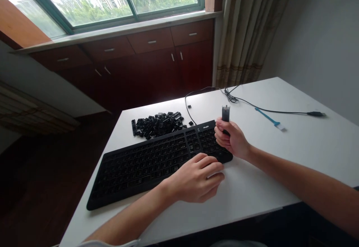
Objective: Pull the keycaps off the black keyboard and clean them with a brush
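A black keyboard (146, 162) with its keycaps off lies slantwise on the white table (266, 179). My left hand (198, 177) is over its front edge near the right end, fingers bent and closed on that edge; the thumb and fingertips are mostly hidden. Above the keyboard's right end, my right hand (231, 136) is wrapped round a short dark tool (226, 115), held upright. Its top end looks clear or metallic, and its exact kind does not show. Behind the keyboard sits a heap of loose black keycaps (159, 124).
Two stray keycaps, one a small keycap (189, 106), lie near the heap. The keyboard's cable (269, 109) runs along the back to a USB plug (316, 114). A blue brush (266, 118) with pale bristles lies at right. Cabinets (146, 69) stand beyond the table.
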A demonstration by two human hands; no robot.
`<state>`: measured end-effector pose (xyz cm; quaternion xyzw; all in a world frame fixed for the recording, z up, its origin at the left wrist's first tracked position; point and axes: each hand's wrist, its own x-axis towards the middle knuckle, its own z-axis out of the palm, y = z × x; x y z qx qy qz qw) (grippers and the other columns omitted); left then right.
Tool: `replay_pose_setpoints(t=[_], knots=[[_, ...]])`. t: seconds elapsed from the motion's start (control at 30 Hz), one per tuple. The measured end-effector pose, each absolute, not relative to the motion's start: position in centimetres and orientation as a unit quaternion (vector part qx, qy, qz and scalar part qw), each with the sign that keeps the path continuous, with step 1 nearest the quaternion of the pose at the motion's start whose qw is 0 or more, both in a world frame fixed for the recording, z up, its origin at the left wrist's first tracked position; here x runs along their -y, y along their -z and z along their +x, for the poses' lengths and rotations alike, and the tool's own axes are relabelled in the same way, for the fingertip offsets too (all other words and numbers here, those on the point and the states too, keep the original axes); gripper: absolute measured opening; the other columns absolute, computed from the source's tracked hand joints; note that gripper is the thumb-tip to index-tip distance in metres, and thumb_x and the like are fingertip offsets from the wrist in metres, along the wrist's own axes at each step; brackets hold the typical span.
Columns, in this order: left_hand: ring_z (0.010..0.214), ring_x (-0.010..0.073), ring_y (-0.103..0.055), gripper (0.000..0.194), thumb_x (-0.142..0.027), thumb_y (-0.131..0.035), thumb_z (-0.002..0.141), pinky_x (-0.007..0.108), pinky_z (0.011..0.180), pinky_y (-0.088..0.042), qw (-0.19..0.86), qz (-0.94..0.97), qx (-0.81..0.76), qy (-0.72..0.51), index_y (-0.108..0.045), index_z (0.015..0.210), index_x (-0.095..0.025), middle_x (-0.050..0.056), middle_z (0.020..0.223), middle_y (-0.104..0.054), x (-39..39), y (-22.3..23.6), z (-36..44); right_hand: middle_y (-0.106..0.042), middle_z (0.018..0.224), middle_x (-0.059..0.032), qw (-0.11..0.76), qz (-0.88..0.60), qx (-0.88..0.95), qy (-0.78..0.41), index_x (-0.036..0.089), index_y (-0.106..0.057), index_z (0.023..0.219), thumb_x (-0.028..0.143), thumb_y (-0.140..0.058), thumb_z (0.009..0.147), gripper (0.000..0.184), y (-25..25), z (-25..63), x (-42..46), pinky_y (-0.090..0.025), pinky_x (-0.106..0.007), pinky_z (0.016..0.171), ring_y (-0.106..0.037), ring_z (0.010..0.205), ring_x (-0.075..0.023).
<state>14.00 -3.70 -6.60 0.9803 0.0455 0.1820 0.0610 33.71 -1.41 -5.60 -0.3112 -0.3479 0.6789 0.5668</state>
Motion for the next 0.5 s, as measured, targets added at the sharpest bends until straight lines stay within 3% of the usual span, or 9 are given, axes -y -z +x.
replay_pose_setpoints(t=[0.5], knots=[[0.115,0.0272,-0.059,0.019,-0.016,-0.055,0.094,0.042,0.094,-0.050,0.087,0.977,-0.072,-0.180,-0.067,0.108,-0.013,0.012,0.127,-0.066,3.64,6.81,13.75,-0.027,0.048,0.0092,0.636,-0.408,0.305,-0.580,0.021,-0.036,0.056,0.035,-0.062,0.092,0.047,5.14,32.68,1.74,-0.018,-0.023,0.037,-0.025,0.038,-0.0052]])
